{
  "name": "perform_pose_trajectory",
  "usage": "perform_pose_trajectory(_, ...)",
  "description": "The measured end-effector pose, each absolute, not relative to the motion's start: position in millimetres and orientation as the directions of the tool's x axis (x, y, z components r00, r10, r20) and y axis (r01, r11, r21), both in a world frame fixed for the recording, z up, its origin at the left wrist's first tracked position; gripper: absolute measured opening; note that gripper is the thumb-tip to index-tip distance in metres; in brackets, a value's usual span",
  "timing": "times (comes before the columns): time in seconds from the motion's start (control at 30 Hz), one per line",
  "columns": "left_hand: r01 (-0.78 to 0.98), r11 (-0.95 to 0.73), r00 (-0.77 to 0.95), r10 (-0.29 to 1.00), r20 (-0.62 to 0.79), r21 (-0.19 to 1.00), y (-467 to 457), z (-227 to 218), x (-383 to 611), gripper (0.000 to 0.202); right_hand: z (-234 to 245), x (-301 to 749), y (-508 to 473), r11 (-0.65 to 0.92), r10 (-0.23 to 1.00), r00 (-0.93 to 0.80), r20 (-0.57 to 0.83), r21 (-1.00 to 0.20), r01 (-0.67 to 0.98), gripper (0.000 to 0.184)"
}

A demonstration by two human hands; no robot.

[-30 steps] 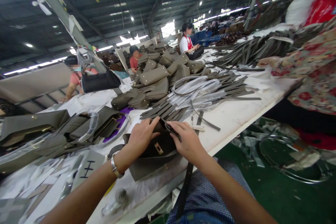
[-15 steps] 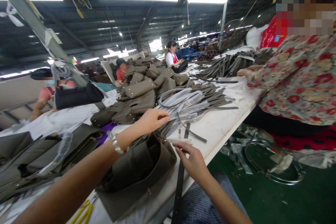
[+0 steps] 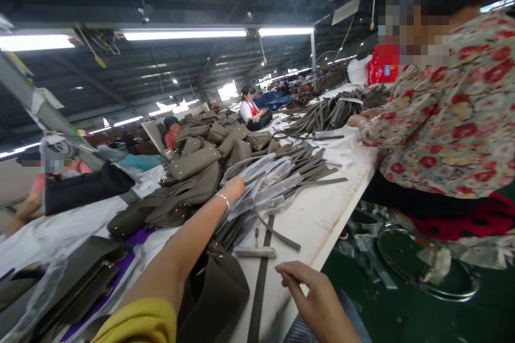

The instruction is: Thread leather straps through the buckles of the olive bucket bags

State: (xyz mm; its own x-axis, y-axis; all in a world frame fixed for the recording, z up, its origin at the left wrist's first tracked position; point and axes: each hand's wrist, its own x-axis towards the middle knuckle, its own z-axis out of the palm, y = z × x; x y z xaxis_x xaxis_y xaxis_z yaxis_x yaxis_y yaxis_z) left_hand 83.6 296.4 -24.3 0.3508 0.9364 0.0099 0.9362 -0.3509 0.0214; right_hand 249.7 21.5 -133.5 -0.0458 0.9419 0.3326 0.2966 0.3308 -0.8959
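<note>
My left hand (image 3: 234, 188) reaches over the pile of grey-brown straps, its fingers closed on a strap (image 3: 254, 177) among clear plastic wrapping (image 3: 277, 174). My right hand (image 3: 311, 290) hovers by the table's near edge, fingers loosely bent and apart, holding nothing. Below my left forearm stands an olive-grey handbag (image 3: 223, 292), partly hidden by that arm. Between the bag and my right hand, a single flat strap (image 3: 258, 295) lies along the table. Across it rests a small tool with a pale handle (image 3: 254, 252) and a thin dark shaft.
Several olive-grey bags (image 3: 197, 163) are heaped at the back left. Another bag (image 3: 80, 284) lies at the lower left. A co-worker in a floral shirt (image 3: 454, 118) stands at the right, hands near a strap bundle (image 3: 333, 115). A metal ring (image 3: 426, 292) is near the green floor.
My left hand has moved from above the handbag forward onto the wrapped straps and closed there. My right hand has drawn away from the pale-handled tool. The view has shifted rightward.
</note>
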Motion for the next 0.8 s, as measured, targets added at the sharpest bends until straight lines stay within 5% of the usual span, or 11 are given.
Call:
perform_pose_trajectory(0.17, 0.791, -0.384, 0.278, 0.919, 0.279, 0.477, 286.3, 14.7, 51.8, 0.026, -128.1, 236.9, 36.7, 0.265, 0.964, -0.025, 0.264, -0.959, 0.105, 0.029)
perform_pose_trajectory(0.33, 0.443, -0.473, 0.129, 0.874, 0.468, 0.762, 222.8, 63.8, 25.1, 0.036, -117.6, 204.3, 53.5, 0.015, 0.997, -0.068, 0.044, -0.926, -0.378, 0.051)
perform_pose_trajectory(0.53, -0.138, -0.277, 0.246, 0.92, 0.304, 0.951, 102.3, 79.0, 14.8, 0.023, -83.8, 165.4, 90.9, -0.36, 0.931, -0.333, -0.151, -0.532, -0.766, 0.053)
perform_pose_trajectory(0.73, 0.119, -0.086, 0.684, 0.729, -0.019, 0.989, 37.2, 65.5, 4.7, 0.052, -48.0, 137.4, 125.3, -0.35, 0.924, -0.379, -0.047, -0.502, -0.791, 0.018)
perform_pose_trajectory(0.8, 0.163, -0.13, 0.618, 0.786, 0.002, 0.978, 44.9, 64.1, -2.8, 0.063, -39.6, 137.6, 117.8, -0.277, 0.947, -0.321, -0.002, -0.506, -0.817, 0.02)
